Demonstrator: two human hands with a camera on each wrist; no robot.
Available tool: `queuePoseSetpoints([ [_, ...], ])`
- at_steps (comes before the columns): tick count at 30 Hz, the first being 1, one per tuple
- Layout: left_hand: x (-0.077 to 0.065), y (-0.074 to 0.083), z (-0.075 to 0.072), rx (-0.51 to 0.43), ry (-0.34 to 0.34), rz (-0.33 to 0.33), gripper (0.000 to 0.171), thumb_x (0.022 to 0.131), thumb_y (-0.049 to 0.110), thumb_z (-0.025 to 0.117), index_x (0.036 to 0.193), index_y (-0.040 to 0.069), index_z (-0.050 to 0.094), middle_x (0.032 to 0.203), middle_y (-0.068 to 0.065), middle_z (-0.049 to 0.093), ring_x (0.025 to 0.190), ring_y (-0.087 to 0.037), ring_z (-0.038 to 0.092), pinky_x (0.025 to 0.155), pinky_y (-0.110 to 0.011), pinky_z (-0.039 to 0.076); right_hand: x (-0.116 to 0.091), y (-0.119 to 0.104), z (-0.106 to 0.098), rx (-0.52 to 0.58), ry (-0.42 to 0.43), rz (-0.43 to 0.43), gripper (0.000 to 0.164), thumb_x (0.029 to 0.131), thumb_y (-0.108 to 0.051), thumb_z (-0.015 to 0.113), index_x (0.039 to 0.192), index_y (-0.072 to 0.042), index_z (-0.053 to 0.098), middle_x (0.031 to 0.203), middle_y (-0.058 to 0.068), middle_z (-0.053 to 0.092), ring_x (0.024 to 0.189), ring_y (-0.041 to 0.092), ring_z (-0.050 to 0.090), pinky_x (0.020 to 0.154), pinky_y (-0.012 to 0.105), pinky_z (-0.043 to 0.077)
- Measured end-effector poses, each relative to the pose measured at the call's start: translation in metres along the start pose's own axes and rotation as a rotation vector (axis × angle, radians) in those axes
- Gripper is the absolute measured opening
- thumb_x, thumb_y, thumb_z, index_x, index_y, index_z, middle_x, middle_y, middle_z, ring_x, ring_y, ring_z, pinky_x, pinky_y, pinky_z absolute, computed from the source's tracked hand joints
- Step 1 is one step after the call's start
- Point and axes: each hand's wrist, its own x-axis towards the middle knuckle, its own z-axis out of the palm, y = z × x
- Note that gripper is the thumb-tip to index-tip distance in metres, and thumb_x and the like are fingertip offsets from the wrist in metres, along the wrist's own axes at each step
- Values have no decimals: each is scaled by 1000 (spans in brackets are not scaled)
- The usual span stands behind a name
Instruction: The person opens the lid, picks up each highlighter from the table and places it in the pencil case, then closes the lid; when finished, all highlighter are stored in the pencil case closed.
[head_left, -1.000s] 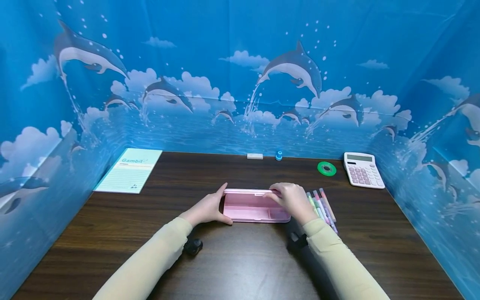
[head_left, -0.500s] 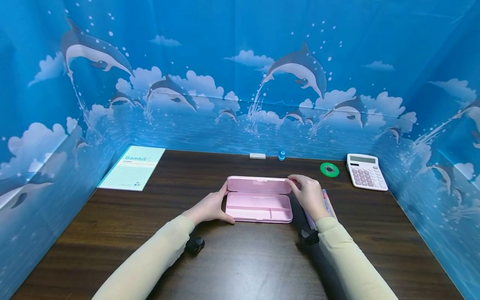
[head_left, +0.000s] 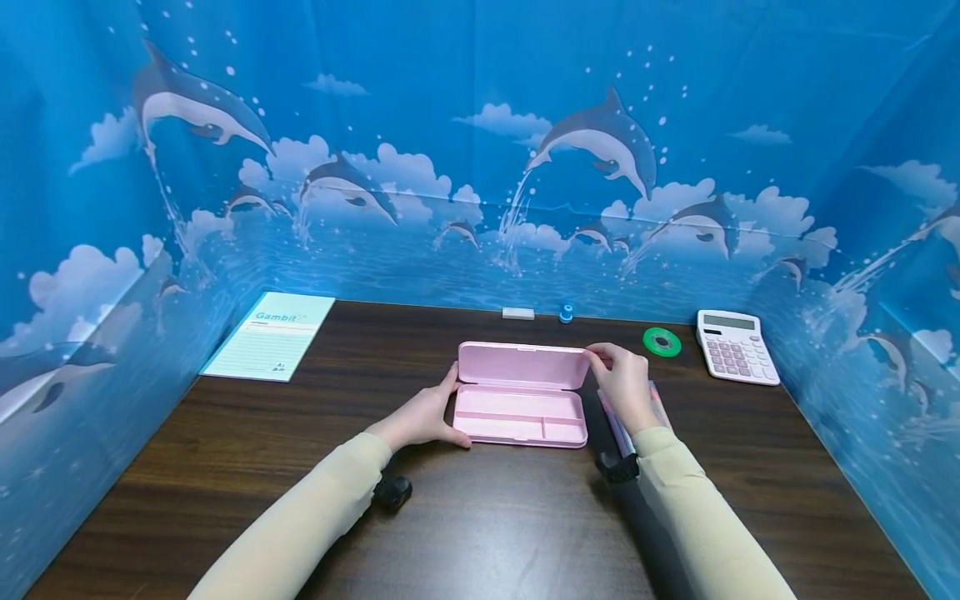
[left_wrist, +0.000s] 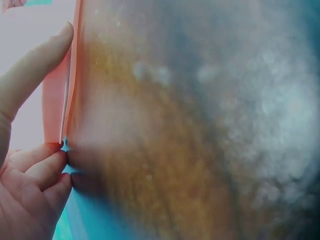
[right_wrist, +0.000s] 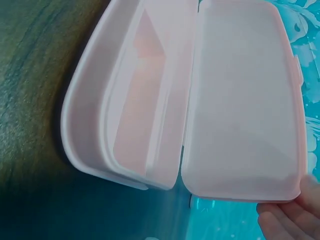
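A pink pencil case (head_left: pixel 498 403) lies on the dark wooden table, its lid (head_left: pixel 517 367) swung back and standing up behind the tray. Divided compartments show inside, with nothing in them. My left hand (head_left: pixel 423 414) grips the left end of the case, thumb at the front and fingers at the back. With thumb and fingers, my right hand (head_left: pixel 624 390) pinches the lid's upper right corner; the right wrist view shows these fingers (right_wrist: pixel 287 220) on the edge. Several markers (head_left: pixel 613 421) lie partly hidden under the right hand and wrist.
A light green notepad (head_left: pixel 272 337) lies at the back left. Along the back edge are a white eraser (head_left: pixel 518 314) and a small blue object (head_left: pixel 566 313). A green ring-shaped roll (head_left: pixel 662 342) and a white calculator (head_left: pixel 738 347) lie at the back right.
The lid has swung up and back from a half-raised position, with my right hand moving back and right along with it. My left hand has kept its hold on the case.
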Motion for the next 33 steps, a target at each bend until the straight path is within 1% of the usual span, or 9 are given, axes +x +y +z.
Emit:
queuePoseSetpoints([
  [3, -1, 2, 3, -6, -2, 4, 129, 66, 41, 86, 151, 0, -2, 148, -14, 38, 131, -26, 44, 106, -42, 36, 0, 2, 1, -3, 1, 11, 14, 87, -12, 69, 92, 1, 73, 84, 16, 72, 74, 25, 70, 68, 40, 56],
  [9, -4, 5, 6, -17, -22, -6, 125, 69, 37, 84, 151, 0, -2, 150, -16, 35, 133, -28, 41, 107, -43, 34, 2, 5, 3, -12, -18, 35, 15, 87, -12, 69, 93, 1, 72, 86, 16, 72, 75, 26, 69, 69, 40, 56],
  [11, -4, 5, 6, -7, -18, -8, 124, 70, 37, 84, 151, 0, -2, 150, -16, 35, 133, -28, 41, 106, -43, 35, 3, 5, 4, -6, -26, 42, 16, 88, -13, 68, 94, 2, 71, 87, 17, 72, 76, 27, 69, 70, 40, 56],
  [15, -1, 5, 5, 20, -22, -17, 124, 70, 39, 83, 152, 4, -4, 152, -15, 32, 133, -27, 41, 106, -42, 36, 5, 7, 8, 5, -43, 37, 19, 88, -9, 66, 100, 5, 69, 90, 20, 71, 79, 29, 70, 72, 41, 55],
  [18, 0, 4, 3, 16, -23, -22, 125, 70, 40, 83, 153, 8, -4, 150, -13, 35, 132, -25, 43, 106, -41, 36, 7, 8, 10, 13, -72, 35, 26, 87, -7, 65, 108, 7, 67, 93, 22, 70, 82, 31, 70, 75, 42, 55],
  [22, 1, 3, 2, 2, -13, -16, 126, 68, 39, 85, 153, 9, -3, 147, -11, 42, 129, -24, 45, 106, -42, 36, 7, 9, 12, 14, -109, 42, 33, 87, -8, 64, 117, 7, 63, 96, 22, 70, 84, 31, 69, 78, 43, 54],
  [28, 2, 4, 1, -19, 8, -30, 125, 65, 39, 87, 152, 8, 4, 143, -11, 46, 128, -24, 47, 107, -43, 34, 2, 12, 14, 33, -120, 44, 37, 89, -10, 64, 122, 5, 59, 104, 23, 68, 88, 33, 68, 80, 45, 53],
  [33, 2, 3, 0, -16, 19, -47, 122, 64, 38, 88, 152, 8, 9, 142, -11, 47, 127, -23, 47, 106, -43, 35, -1, 13, 9, 45, -126, 51, 38, 89, -12, 63, 123, 4, 58, 109, 22, 67, 91, 33, 68, 80, 44, 54],
])
